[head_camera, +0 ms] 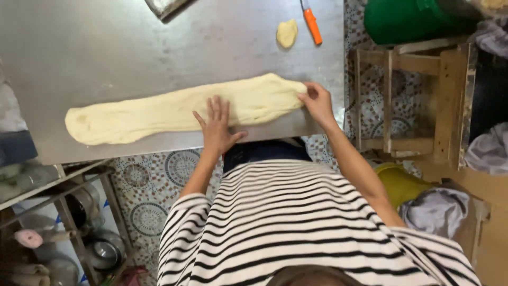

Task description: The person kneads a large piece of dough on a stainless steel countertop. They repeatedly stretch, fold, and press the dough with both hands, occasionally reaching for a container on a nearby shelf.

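Item one, my right hand [318,102]: fingers curled over the right end of the dough [180,109], pinching its edge, so closed on the dough.

Item two, my left hand [217,127]: laid flat, fingers spread and straight, palm down on the near edge of the dough about its middle; open, pressing, gripping nothing.

Item three, the dough: one long pale yellow strip, flattened, lying across the metal table [106,47] from left to right, close to the table's near edge. Its left end is rounded and broad; its right end sits higher in the view, under my right hand. The surface looks soft and slightly wrinkled near the right end.

Item four, the metal table: grey steel top, dull shine.

Item five, a small lump of dough [286,33]: same pale yellow, on the far part of the table, well apart from the long strip.

Item six, an orange-handled tool [312,24]: just right of the small lump, lying slantwise; I cannot tell its blade.

Item seven, a wooden crate [450,100]: on the floor to the right of the table, open slats.

Item eight, a green tub [402,21]: far right, beyond the crate.

Item nine, a patterned tile floor [148,212]: visible below the table's near edge.
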